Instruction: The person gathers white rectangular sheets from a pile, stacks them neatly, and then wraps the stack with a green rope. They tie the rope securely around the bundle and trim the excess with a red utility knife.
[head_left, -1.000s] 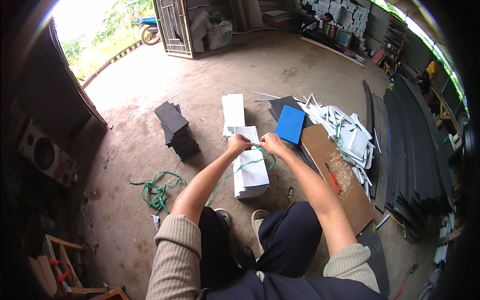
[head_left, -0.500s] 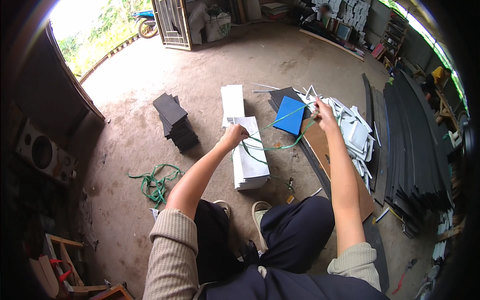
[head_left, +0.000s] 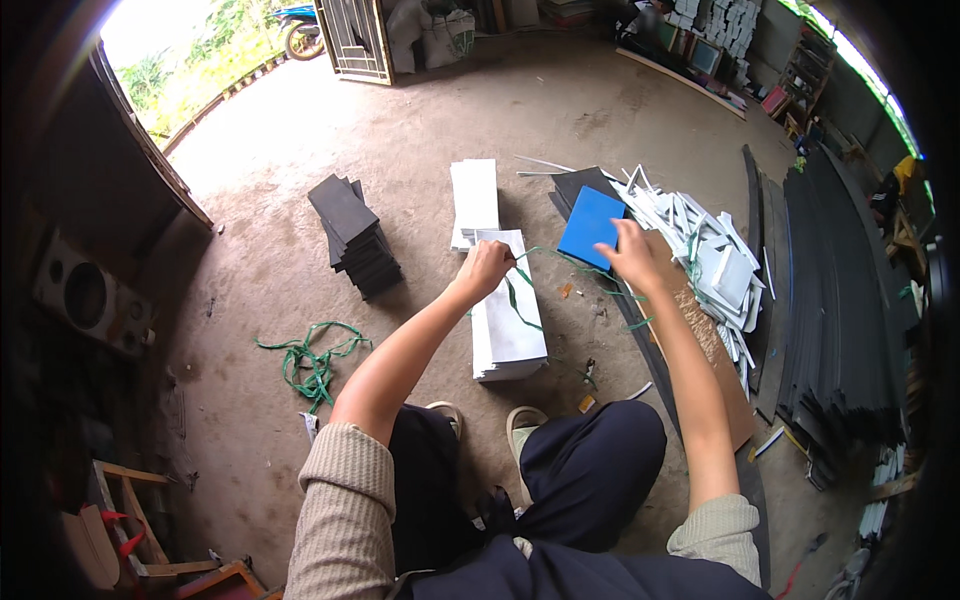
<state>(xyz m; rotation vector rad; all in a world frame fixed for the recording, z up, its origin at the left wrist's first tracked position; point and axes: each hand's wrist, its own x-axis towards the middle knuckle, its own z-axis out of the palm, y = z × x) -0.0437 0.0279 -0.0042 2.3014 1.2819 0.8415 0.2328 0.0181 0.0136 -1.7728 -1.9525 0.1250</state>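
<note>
My left hand (head_left: 487, 268) is closed on a green plastic string (head_left: 512, 293) over the far part of a stack of white rectangular pieces (head_left: 512, 330). The string crosses the stack's top, and another length runs loosely toward the right. My right hand (head_left: 630, 256) is open, its fingers apart, beside the near right edge of a blue flat board (head_left: 591, 226). Loose string passes below that hand; I see none gripped in it. A second white stack (head_left: 474, 200) stands just beyond the first.
A dark stack (head_left: 352, 235) stands to the left, with a tangle of green string (head_left: 312, 365) nearer me. At the right lie a brown board (head_left: 705, 340), a heap of white offcuts (head_left: 722, 265) and long black sheets (head_left: 830, 300). A speaker (head_left: 88, 298) stands far left.
My right hand has dropped toward me and its fingers have opened. The string, taut between my hands before, now sags. My left hand still grips it.
</note>
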